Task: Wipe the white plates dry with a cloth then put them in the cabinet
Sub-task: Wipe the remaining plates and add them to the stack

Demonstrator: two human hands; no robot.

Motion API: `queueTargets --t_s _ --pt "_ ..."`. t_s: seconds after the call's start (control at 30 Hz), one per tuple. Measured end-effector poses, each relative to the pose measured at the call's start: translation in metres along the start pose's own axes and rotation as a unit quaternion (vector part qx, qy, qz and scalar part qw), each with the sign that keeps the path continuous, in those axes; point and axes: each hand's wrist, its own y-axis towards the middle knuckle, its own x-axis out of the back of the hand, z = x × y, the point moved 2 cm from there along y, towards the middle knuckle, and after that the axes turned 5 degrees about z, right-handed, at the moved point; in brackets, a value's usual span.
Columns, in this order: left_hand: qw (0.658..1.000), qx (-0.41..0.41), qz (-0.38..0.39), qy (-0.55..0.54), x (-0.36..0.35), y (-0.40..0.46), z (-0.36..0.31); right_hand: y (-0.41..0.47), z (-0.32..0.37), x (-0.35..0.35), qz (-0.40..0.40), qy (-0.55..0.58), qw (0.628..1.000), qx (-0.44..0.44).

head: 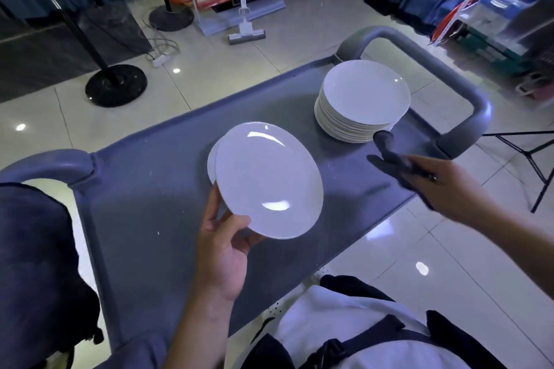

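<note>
Black round floor stand base (116,85) on tiled floor, far left | left hand (223,252) pinches near rim of white plate (268,180), thumb on top, fingers beneath, above grey cart top (156,189) | mop (246,27) behind | plate stack (362,100) at cart's far end | right hand (443,186), fingers curled around dark cloth (389,156) | no legible writing.

One head cam, wide-angle, looks fwd and down (close) over the grey cart (156,189).
</note>
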Motion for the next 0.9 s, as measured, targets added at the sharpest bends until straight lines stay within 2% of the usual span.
queueTargets --t_s 0.07,0.1,0.13,0.2,0.3,0.37,0.47,0.5,0.57,0.6,0.7,0.8,0.9 --pt "1.000 0.012 0.007 0.004 -0.008 0.006 0.003 0.001 -0.024 -0.019 -0.033 -0.106 0.990 0.082" --pt "1.000 0.017 0.008 0.006 -0.013 0.008 0.004 0.001 -0.044 -0.036 -0.023 -0.161 0.980 0.118" --pt "1.000 0.020 0.008 0.011 -0.018 0.012 0.005 0.001 -0.066 -0.056 0.014 -0.205 0.971 0.121" --pt "1.000 0.020 -0.002 0.018 -0.021 0.014 0.004 -0.008 -0.096 -0.089 0.124 -0.237 0.961 0.065" --pt "0.999 0.027 -0.015 0.031 -0.032 0.024 0.007 -0.019 -0.120 -0.101 0.187 -0.248 0.949 0.048" --pt "0.998 0.036 -0.018 0.037 -0.039 0.028 0.007 -0.014 -0.108 -0.087 0.192 -0.180 0.964 0.038" --pt "0.998 0.059 -0.010 0.030 -0.057 0.039 0.009 0.006 -0.065 -0.040 0.114 0.037 0.993 -0.007" --pt "0.997 0.066 0.000 0.029 -0.063 0.042 0.009 0.014 -0.048 -0.025 0.091 0.142 0.985 -0.035" --pt "0.996 0.081 0.026 0.021 -0.080 0.050 0.011 0.032 -0.017 0.004 0.093 0.339 0.932 -0.085" --pt "0.995 0.089 0.039 0.010 -0.090 0.053 0.011 0.041 -0.005 0.018 0.102 0.395 0.907 -0.102" --pt "0.991 0.111 0.081 -0.010 -0.122 0.069 0.012 0.069 0.010 0.053 0.102 0.463 0.870 -0.139" --pt "0.990 0.118 0.077 0.016 -0.149 0.096 0.013 0.097 -0.004 0.079 0.072 0.454 0.872 -0.170" --pt "0.990 0.116 0.065 0.048 -0.172 0.126 0.020 0.126 -0.021 0.093 0.088 0.475 0.853 -0.197"
